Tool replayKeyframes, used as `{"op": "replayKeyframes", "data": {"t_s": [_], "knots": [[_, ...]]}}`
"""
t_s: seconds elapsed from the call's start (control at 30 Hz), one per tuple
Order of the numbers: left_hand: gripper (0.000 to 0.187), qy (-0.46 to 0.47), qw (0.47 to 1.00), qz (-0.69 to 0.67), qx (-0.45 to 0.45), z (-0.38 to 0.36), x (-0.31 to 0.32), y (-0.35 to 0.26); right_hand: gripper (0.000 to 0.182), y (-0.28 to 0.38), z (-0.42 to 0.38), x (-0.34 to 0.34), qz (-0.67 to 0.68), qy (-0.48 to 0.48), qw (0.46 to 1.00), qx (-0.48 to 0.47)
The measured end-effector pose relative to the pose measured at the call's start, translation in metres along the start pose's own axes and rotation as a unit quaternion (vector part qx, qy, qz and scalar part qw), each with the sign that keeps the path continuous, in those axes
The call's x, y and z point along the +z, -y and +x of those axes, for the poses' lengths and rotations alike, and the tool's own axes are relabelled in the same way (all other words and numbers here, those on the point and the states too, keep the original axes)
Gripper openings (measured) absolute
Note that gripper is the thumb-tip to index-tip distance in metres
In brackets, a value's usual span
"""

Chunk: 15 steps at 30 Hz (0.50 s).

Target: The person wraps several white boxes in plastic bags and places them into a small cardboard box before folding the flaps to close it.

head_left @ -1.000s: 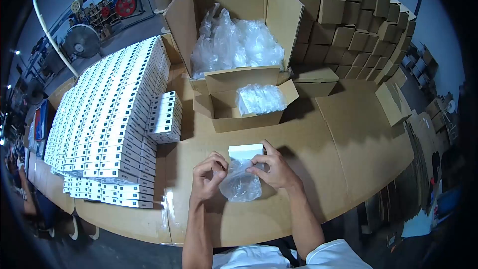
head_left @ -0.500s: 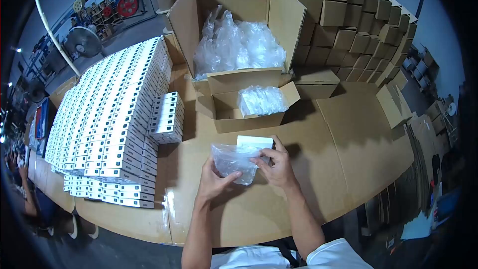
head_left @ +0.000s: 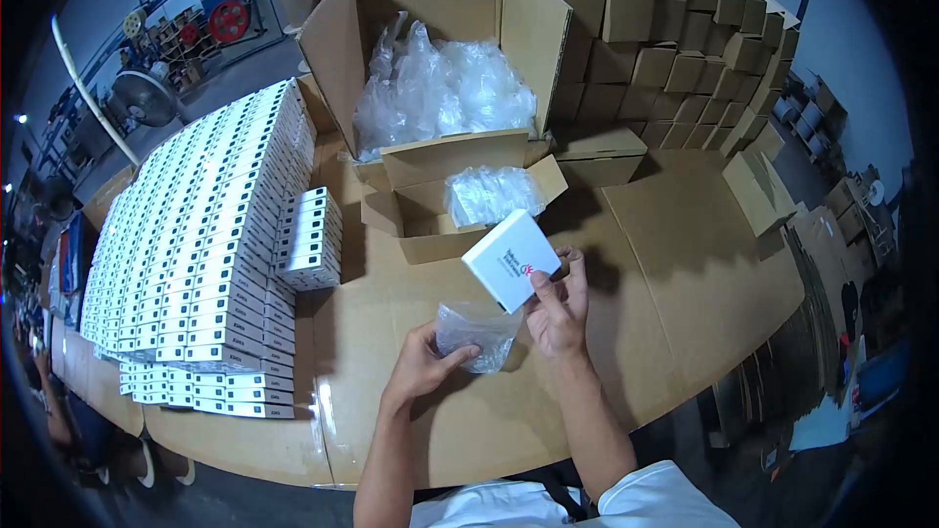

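Workshop with machinery (head_left: 228, 20) beyond the carton (head_left: 440, 249); cardboard-covered tabletop (head_left: 685, 264) beneath and around it. Directly behind the carton, a large box (head_left: 333, 59) of loose bags (head_left: 450, 88), its high sides probably a guard against spilling. Left of the carton, a dense stack (head_left: 196, 235) with marked ends outward, likely for compactness and easy checking; between stack and carton, a shorter pile (head_left: 311, 235). Behind and right of the carton, brown boxes (head_left: 675, 68) in tiers, seemingly to save table space. Inside the carton, toward its right end, clear plastic (head_left: 494, 194), contents uncertain. Just in front of that end, raised and tilted, a white box (head_left: 504, 259): pinched at its lower corner by the right hand (head_left: 559, 318), thumb on the printed face, probably to leave most print exposed. In front of the carton, nearer the body, a clear bag (head_left: 479, 332) grasped in the left hand (head_left: 419, 362), thumb across the film, apparently to steady limp plastic. Contact between bag and white box uncertain.
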<state>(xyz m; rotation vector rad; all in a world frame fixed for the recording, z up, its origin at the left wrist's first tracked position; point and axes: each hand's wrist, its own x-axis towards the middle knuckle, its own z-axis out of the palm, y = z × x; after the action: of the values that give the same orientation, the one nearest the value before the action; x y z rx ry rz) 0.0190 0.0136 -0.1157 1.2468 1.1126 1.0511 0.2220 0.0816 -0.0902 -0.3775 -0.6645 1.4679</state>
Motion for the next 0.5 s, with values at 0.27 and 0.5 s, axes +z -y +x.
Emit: {"op": "replayKeyframes", "data": {"t_s": [0.27,0.5], "knots": [[0.031,0.004,1.000,-0.027,-0.011,-0.001,-0.003,0.000,0.039,-0.014,0.001,-0.014,-0.188,0.083,0.978,-0.028],[0.030,-0.012,0.998,-0.059,-0.013,-0.001,-0.008,0.002,0.037,0.003,0.008,-0.024,-0.199,0.106,0.974,-0.038]]}}
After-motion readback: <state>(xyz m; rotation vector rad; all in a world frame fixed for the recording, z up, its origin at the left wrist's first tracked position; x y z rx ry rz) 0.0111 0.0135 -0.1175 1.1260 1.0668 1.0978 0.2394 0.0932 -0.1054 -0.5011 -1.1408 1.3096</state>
